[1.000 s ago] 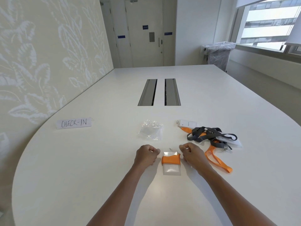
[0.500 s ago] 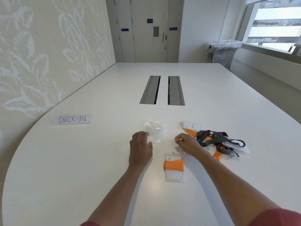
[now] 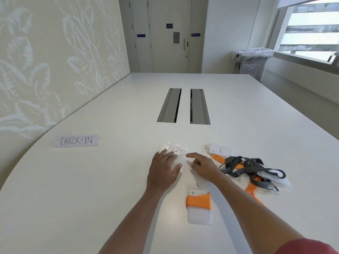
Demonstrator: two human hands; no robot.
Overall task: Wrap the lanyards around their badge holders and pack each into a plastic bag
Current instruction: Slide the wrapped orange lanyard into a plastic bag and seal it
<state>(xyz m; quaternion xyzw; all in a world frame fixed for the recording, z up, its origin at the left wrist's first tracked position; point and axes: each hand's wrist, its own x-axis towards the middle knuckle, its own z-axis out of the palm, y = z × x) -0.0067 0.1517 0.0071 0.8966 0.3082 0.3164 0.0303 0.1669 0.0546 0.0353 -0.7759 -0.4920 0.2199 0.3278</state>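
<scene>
Left hand (image 3: 163, 170) flat, pressing bag (image 3: 175, 149) to counter (image 3: 91, 180); right hand (image 3: 200, 166) fingers loose, grasping nothing. Advise: separate single bag, open mouth before inserting wrapped holder (image 3: 199, 208).

An office meeting room is shown. A large white worktop (image 3: 238, 110) of the conference kind fills the room, and two long grey cable hatches (image 3: 183, 106) are set into its middle. A handwritten "CHECK-IN" sign (image 3: 76, 140) is laid near the wall side, beside a wall covered in pale leaf-patterned paper (image 3: 45, 61). A plain door (image 3: 168, 37) with small blue signs closes the far end. A lined bin (image 3: 254, 60) is placed under a wide window (image 3: 310, 35), through which another office block is seen.
</scene>
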